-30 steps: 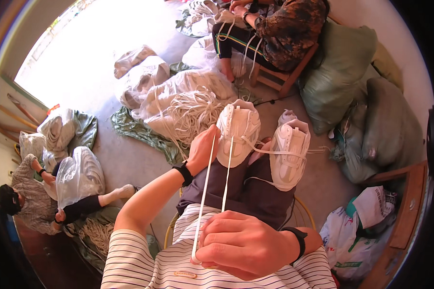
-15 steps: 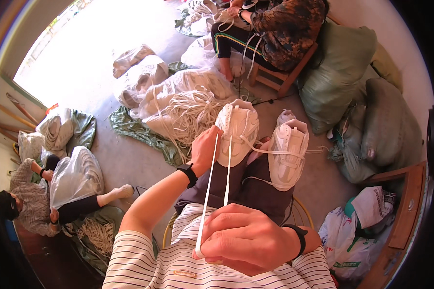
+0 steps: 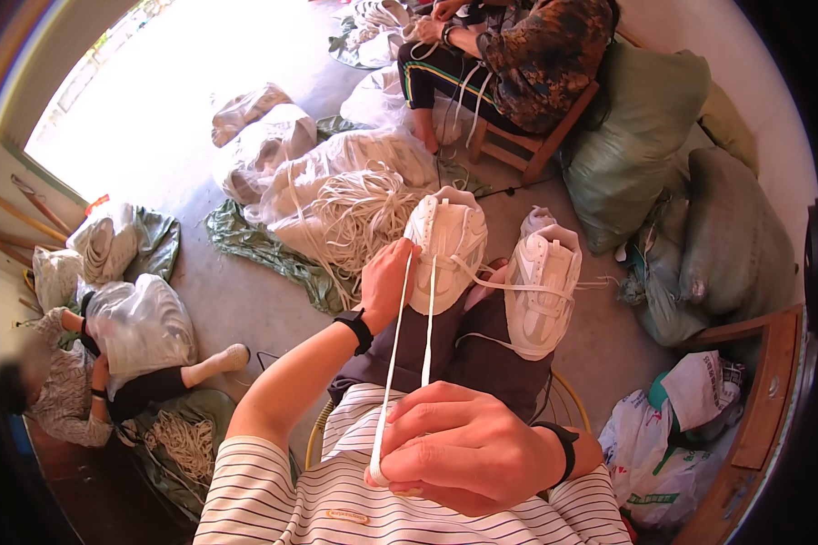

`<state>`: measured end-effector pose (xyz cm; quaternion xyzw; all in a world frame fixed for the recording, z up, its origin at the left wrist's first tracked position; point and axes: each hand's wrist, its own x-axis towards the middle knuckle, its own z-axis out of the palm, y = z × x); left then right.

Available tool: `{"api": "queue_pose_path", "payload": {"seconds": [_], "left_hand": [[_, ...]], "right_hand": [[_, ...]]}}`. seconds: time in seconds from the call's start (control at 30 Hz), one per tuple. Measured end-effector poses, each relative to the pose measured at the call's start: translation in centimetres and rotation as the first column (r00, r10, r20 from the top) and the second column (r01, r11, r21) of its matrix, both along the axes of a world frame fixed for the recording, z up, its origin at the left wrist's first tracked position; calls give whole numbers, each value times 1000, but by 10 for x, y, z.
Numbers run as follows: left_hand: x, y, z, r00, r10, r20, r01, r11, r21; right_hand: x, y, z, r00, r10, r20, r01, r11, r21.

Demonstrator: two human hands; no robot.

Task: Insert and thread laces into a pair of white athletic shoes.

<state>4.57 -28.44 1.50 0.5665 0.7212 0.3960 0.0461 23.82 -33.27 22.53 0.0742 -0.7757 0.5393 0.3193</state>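
A white sneaker (image 3: pixel 447 238) rests over my knees, its toe toward me. My left hand (image 3: pixel 388 283) is closed on the sneaker's left side, its fingertips partly hidden. A white shoelace (image 3: pixel 429 338) runs in two taut strands from the sneaker toward my body. Near my chest, my right hand (image 3: pixel 468 445) is closed on the lace, which loops round the fingers. Just right of the first shoe sits a second white sneaker (image 3: pixel 543 286), with loose lace lying across it.
Ahead on the floor lies a heap of pale laces (image 3: pixel 364 213) beside clear plastic bags (image 3: pixel 286 136). Green sacks (image 3: pixel 641 136) stand at the right, above a wooden cabinet (image 3: pixel 762 400). One person (image 3: pixel 545 64) sits on a chair ahead; another (image 3: pixel 73 372) sits at the left.
My hands, the sneakers and the taut lace look almost unchanged. The person at the left has shifted their head and hands, and the person ahead has moved their hands slightly.
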Motion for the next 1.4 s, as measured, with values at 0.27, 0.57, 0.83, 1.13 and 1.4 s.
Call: {"api": "queue_pose_path", "payload": {"seconds": [0.27, 0.57, 0.83, 1.13, 1.4], "left_hand": [[-6, 4, 2, 975, -98, -202, 87, 994, -61], [-15, 2, 22, 936, -292, -195, 248, 943, -221], [-45, 16, 30, 698, 5, 716, 358, 864, -355], [-60, 40, 28, 896, -333, 293, 436, 781, -447], [-75, 64, 9, 723, -307, 619, 626, 671, -397]], "right_hand": [[-2, -1, -1, 1000, -1, -6, 1, 1000, -10], [4, 4, -1, 1000, -3, 20, 3, 1000, 16], [-1, 6, 0, 999, -30, 17, 30, 999, 35], [-23, 13, -18, 997, -52, 49, 49, 997, 67], [-59, 43, -84, 961, -160, 225, 104, 965, 241]]}}
